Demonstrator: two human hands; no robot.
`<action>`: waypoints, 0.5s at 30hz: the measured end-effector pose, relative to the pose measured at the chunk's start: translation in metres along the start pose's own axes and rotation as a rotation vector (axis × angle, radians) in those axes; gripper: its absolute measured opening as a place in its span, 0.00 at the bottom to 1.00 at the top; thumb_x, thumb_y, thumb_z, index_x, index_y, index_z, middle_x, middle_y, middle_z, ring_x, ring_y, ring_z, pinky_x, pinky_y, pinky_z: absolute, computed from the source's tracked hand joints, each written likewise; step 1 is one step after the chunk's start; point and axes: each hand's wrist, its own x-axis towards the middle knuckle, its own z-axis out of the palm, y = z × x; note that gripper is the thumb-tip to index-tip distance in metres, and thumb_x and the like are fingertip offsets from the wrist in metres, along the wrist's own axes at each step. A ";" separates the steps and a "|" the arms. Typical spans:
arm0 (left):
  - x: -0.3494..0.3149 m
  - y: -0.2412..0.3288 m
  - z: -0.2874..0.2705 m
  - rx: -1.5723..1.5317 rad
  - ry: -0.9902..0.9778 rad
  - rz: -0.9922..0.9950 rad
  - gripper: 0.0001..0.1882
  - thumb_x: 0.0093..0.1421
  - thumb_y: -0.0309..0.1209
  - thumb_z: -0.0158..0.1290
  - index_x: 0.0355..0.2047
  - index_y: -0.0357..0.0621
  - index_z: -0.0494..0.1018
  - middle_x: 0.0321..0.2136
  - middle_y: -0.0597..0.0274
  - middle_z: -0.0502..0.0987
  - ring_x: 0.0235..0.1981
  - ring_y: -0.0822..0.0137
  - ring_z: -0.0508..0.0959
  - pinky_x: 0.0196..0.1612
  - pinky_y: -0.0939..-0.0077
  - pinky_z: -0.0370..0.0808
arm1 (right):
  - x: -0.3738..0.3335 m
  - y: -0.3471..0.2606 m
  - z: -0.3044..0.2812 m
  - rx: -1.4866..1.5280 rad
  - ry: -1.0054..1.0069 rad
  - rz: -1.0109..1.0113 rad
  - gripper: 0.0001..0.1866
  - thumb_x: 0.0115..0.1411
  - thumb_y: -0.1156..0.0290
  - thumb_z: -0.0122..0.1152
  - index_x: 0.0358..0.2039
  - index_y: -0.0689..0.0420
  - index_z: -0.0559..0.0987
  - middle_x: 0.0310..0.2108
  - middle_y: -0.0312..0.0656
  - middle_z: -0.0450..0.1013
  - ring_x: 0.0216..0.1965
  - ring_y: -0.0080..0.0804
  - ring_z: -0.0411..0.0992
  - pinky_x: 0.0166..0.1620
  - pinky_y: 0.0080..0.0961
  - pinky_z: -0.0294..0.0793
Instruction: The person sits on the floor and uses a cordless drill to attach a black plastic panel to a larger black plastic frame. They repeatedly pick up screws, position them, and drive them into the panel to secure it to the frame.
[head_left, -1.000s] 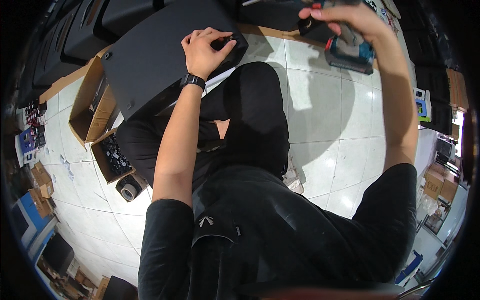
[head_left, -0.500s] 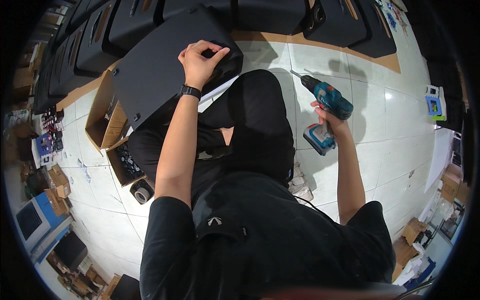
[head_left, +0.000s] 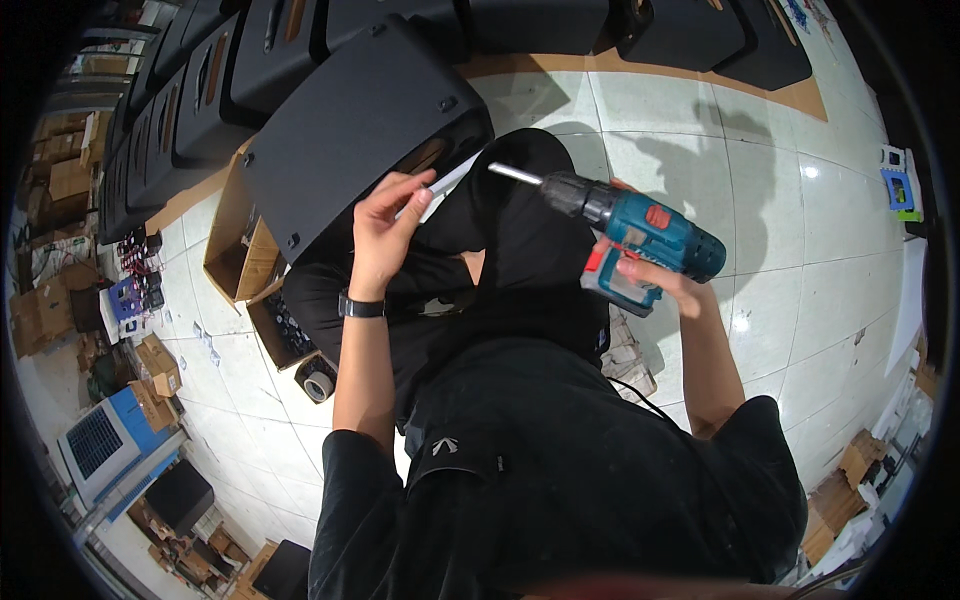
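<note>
A black speaker cabinet leans at a tilt beside my bent legs, with small feet at the corners of its upper face. My left hand, with a dark watch on the wrist, hovers at its near lower edge. Its fingers are bent and slightly apart from the thumb, and I see nothing held. My right hand grips a teal and black cordless drill. The drill's long bit points left, over my knee, clear of the cabinet.
More black cabinets stand on cardboard along the back and left. An open cardboard box, a box of small dark parts and a tape roll lie left of my legs. A cable runs by my right side.
My left hand has come off the cabinet's near corner and moved down toward me; a foot now shows there. The drill has risen closer and shifted left, its bit now nearly level.
</note>
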 end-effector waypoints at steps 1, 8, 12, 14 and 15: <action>-0.009 0.005 0.004 -0.028 -0.016 -0.016 0.13 0.68 0.24 0.61 0.52 0.35 0.82 0.41 0.63 0.80 0.42 0.74 0.76 0.49 0.80 0.73 | 0.003 0.001 0.008 0.055 -0.046 -0.013 0.47 0.56 0.77 0.74 0.75 0.48 0.64 0.49 0.40 0.81 0.50 0.30 0.81 0.57 0.32 0.79; -0.033 0.014 0.012 -0.228 -0.071 0.074 0.13 0.68 0.22 0.60 0.52 0.35 0.82 0.42 0.62 0.79 0.43 0.72 0.76 0.50 0.78 0.72 | 0.009 -0.007 0.034 0.107 -0.223 -0.031 0.47 0.55 0.77 0.74 0.75 0.52 0.63 0.46 0.41 0.82 0.49 0.31 0.82 0.57 0.34 0.80; -0.041 0.013 0.003 -0.220 -0.093 0.020 0.13 0.68 0.22 0.60 0.52 0.35 0.82 0.40 0.63 0.78 0.42 0.72 0.75 0.48 0.78 0.72 | 0.001 -0.010 0.040 0.122 -0.232 0.021 0.47 0.55 0.75 0.75 0.74 0.52 0.64 0.46 0.41 0.82 0.49 0.31 0.82 0.57 0.34 0.80; -0.046 0.013 0.000 -0.206 -0.123 0.052 0.13 0.68 0.23 0.60 0.52 0.35 0.83 0.39 0.64 0.77 0.41 0.73 0.75 0.46 0.79 0.72 | -0.003 -0.011 0.043 0.053 -0.207 -0.007 0.49 0.51 0.78 0.73 0.75 0.56 0.63 0.46 0.42 0.83 0.41 0.26 0.80 0.46 0.27 0.79; -0.049 0.014 -0.002 -0.200 -0.136 0.069 0.13 0.68 0.23 0.60 0.52 0.35 0.83 0.39 0.64 0.77 0.41 0.73 0.75 0.45 0.79 0.72 | -0.004 -0.012 0.046 0.017 -0.197 -0.021 0.51 0.49 0.80 0.72 0.75 0.57 0.62 0.45 0.43 0.83 0.36 0.23 0.78 0.41 0.23 0.78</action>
